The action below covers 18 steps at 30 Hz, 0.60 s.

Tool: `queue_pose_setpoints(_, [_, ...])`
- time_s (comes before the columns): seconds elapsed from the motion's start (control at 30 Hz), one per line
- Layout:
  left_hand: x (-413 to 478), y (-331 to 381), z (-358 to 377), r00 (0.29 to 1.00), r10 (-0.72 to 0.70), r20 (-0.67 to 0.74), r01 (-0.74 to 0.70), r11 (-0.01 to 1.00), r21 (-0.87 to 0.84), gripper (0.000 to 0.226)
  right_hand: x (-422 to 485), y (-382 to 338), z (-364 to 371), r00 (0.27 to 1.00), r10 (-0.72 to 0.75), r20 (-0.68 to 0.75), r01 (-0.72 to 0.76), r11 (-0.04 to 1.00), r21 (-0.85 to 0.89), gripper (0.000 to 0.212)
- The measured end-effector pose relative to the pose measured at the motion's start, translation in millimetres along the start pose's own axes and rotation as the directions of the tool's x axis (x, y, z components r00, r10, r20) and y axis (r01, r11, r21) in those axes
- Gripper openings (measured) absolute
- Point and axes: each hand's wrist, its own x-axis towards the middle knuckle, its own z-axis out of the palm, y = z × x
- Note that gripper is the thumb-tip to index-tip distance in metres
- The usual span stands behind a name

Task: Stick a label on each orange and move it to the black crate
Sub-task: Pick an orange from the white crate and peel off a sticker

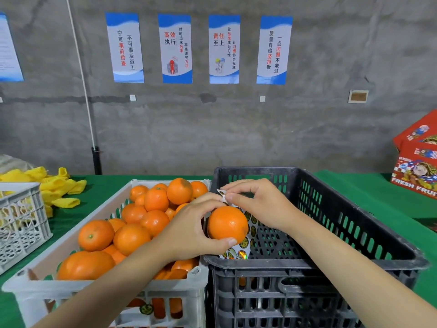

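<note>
My left hand (pixel 189 230) grips an orange (pixel 227 224) over the near-left corner of the black crate (pixel 343 263), and a sheet of round labels (pixel 238 253) hangs behind the fruit from the same hand. My right hand (pixel 257 204) pinches the top edge of that label sheet just above the orange. The white crate (pixel 42 287) to the left is heaped with several oranges (pixel 132 233). The black crate's mesh floor shows through; one orange shape is faintly visible behind its front wall.
A second small white crate (pixel 21 223) stands at the far left with yellow foam nets (pixel 56 188) behind it. Red fruit boxes (pixel 416 162) sit at the back right. Green cloth (pixel 369 192) covers the table, which ends at a grey concrete wall.
</note>
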Motion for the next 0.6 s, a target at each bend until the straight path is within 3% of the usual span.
queue_pose_setpoints(0.07, [0.7, -0.9, 0.8, 1.0, -0.014, -0.004, 0.014, 1.0, -0.016, 0.057, 0.9, -0.6, -0.1, 0.999, -0.001, -0.038, -0.002, 0.995, -0.104, 0.017])
queue_pose_setpoints(0.13, [1.5, -1.7, 1.0, 0.997, -0.071, -0.036, 0.068, 0.994, -0.084, 0.053, 1.3, 0.5, -1.1, 0.982, -0.04, -0.183, 0.008, 0.984, -0.176, 0.016])
queue_pose_setpoints(0.2, [3.1, -1.5, 1.5, 0.983, -0.164, -0.081, 0.145, 0.968, -0.206, 0.052, -0.1, 2.0, -2.8, 0.912, -0.151, -0.381, 0.043, 0.96, -0.277, 0.015])
queue_pose_setpoints(0.27, [5.7, -2.3, 2.2, 0.956, -0.264, -0.126, 0.208, 0.915, -0.346, 0.053, -3.2, 2.1, -2.3, 0.843, -0.313, -0.438, 0.083, 0.88, -0.468, 0.015])
queue_pose_setpoints(0.33, [8.1, -4.1, 2.3, 0.923, -0.348, -0.166, 0.258, 0.878, -0.402, 0.059, -7.1, 1.4, 0.5, 0.809, -0.456, -0.371, 0.149, 0.769, -0.621, 0.012])
queue_pose_setpoints(0.47, [8.9, -8.3, 2.8, 0.877, -0.415, -0.243, 0.302, 0.868, -0.393, 0.061, -9.5, -6.4, 6.7, 0.72, -0.648, -0.248, 0.269, 0.59, -0.761, 0.016])
queue_pose_setpoints(0.53, [8.3, -10.4, 3.6, 0.868, -0.406, -0.286, 0.311, 0.893, -0.325, 0.06, -9.1, -8.6, 9.6, 0.669, -0.723, -0.171, 0.3, 0.473, -0.828, 0.016])
queue_pose_setpoints(0.6, [7.9, -12.3, 4.1, 0.868, -0.374, -0.327, 0.324, 0.925, -0.199, 0.059, -9.6, -9.2, 11.9, 0.663, -0.746, -0.069, 0.336, 0.379, -0.862, 0.009])
